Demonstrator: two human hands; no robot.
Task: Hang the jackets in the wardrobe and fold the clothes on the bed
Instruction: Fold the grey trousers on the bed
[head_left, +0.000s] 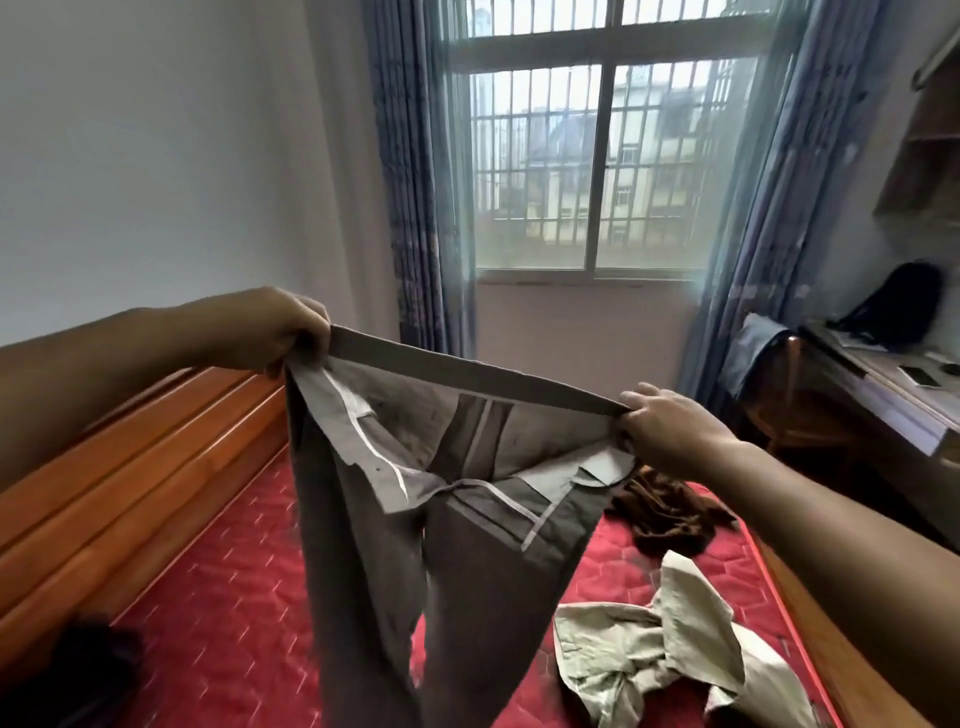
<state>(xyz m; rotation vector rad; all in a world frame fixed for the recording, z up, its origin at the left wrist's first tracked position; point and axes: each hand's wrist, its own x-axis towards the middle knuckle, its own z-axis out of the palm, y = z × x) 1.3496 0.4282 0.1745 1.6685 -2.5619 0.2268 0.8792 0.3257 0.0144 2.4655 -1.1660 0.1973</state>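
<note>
Head view: a pair of grey-brown woven trousers is held up by the waistband above the red quilted mattress of the bed, the legs hanging straight down towards it. The fly is undone and the pale lining is turned outwards, so an uneven fold is likely if the garment is laid down as it hangs; the front flaps would probably bunch under the cloth. The two legs are not aligned, and a twisted crease could be set in if they are not matched first. A crumpled beige cotton garment lies on the mattress just beside the hanging legs, with a rumpled brown knitted garment beyond it, and the trousers could be caught on either if they are lowered to that side. A slip at one corner would let the waistband fall.

The left hand is closed, its fingers curled over one end of the waistband, which is pinched tight. The right hand is likewise closed, the other end being gripped between thumb and fingers, and the band is drawn taut between them.
</note>
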